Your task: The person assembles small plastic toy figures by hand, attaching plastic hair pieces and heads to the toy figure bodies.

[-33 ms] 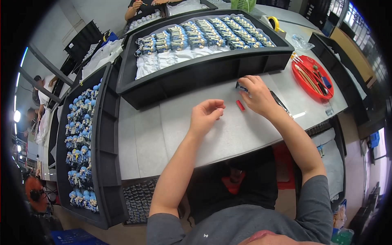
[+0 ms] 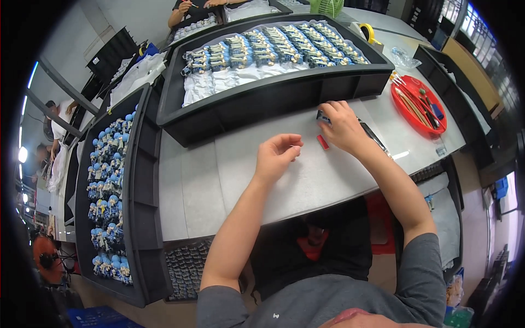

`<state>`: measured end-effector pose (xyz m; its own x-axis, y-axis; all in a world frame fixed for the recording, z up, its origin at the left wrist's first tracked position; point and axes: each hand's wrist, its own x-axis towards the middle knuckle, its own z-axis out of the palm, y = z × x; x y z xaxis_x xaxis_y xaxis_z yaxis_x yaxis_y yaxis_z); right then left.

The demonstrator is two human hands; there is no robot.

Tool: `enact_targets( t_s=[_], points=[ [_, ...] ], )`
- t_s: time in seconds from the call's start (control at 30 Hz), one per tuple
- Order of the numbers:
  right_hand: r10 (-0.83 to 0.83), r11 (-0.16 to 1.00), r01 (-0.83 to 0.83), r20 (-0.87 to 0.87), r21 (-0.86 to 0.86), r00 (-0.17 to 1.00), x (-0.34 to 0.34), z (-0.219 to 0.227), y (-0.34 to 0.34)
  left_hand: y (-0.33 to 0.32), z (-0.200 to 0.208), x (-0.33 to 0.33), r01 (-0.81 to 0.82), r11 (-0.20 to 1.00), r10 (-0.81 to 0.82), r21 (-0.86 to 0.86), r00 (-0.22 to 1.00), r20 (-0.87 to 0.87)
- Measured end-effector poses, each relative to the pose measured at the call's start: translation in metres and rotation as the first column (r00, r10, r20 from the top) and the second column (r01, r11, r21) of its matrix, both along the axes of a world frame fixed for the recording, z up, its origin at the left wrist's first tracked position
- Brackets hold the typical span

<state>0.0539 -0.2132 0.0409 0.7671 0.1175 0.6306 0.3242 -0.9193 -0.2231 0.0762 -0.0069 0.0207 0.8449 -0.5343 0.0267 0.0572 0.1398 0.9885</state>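
Observation:
My left hand is above the pale work surface, its fingers curled in toward the thumb. Whatever it may hold is too small to make out. Farther right, my right hand has its fingers closed over a small dark-blue and whitish object, mostly hidden under the fingertips and close to the front of the large black tray. A short red block-like piece lies on the surface between both hands. Just beyond my right wrist is a long black object, partly covered by the hand.
A large black tray with rows of blue figurines fills the far side. Another black tray of figurines stands at the left. A red basin with brushes and tools sits at right, near yellow tape. Another person's hand works beyond.

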Motion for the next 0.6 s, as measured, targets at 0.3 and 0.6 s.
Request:
enact_targets(
  t_s=[0.3, 0.6],
  points=[
    [0.171, 0.671, -0.013, -0.137, 0.741, 0.976, -0.022, 0.025, 0.038, 0.000, 0.007, -0.004, -0.003, 0.997, -0.002, -0.081, 0.998, -0.055],
    [0.415, 0.144, 0.079, -0.133, 0.986, 0.900, -0.064, -0.018, 0.079, 0.005, 0.006, 0.002, 0.057, 0.985, -0.080, -0.161, 0.987, -0.141]
  ],
)
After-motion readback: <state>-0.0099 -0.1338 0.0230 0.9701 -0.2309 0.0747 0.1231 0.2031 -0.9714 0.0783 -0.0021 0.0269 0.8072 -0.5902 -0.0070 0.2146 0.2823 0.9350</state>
